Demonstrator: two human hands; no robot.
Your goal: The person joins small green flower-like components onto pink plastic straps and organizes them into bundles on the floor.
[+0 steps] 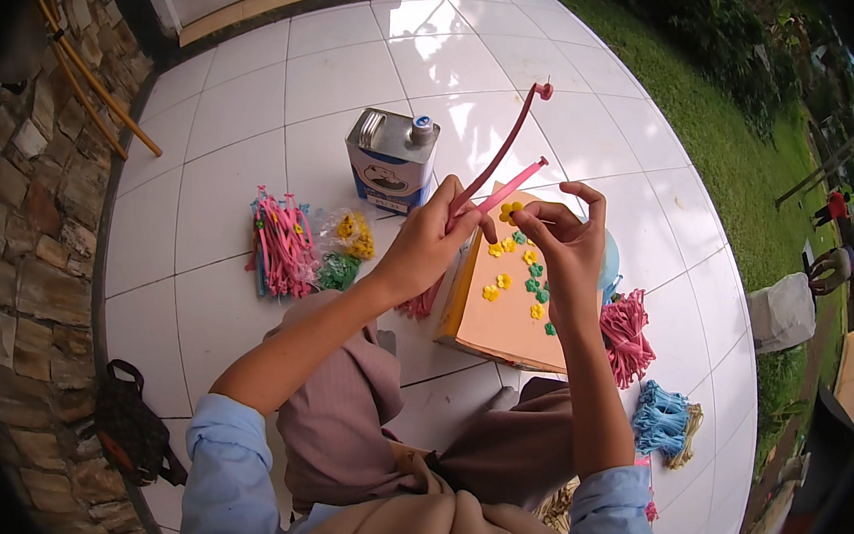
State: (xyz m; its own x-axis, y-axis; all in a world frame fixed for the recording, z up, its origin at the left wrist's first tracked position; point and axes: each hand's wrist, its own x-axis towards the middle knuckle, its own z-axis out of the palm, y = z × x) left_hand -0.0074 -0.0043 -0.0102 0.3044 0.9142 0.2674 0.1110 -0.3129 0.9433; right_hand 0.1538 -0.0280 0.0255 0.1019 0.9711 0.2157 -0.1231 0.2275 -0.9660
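My left hand [431, 235] is closed around a bright pink strap [514, 187] and a longer, darker pink strap [507, 148], whose tip curls up and away from me. Close by on the right, my right hand [572, 240] pinches a yellow flower piece [511, 212] between thumb and finger, its other fingers raised. Both hands are above a box [503, 323] with a peach-coloured top. Scattered over that top are several small flowers, some yellow [490, 293] and some green [535, 271].
Beyond the box stands a metal can [391, 164]. To its left lie pink straps [283, 246] and bags of yellow [354, 233] and green pieces [337, 271]. At right are bundled pink [626, 338] and blue straps [663, 418]. A dark bag [138, 430] rests by the stone wall.
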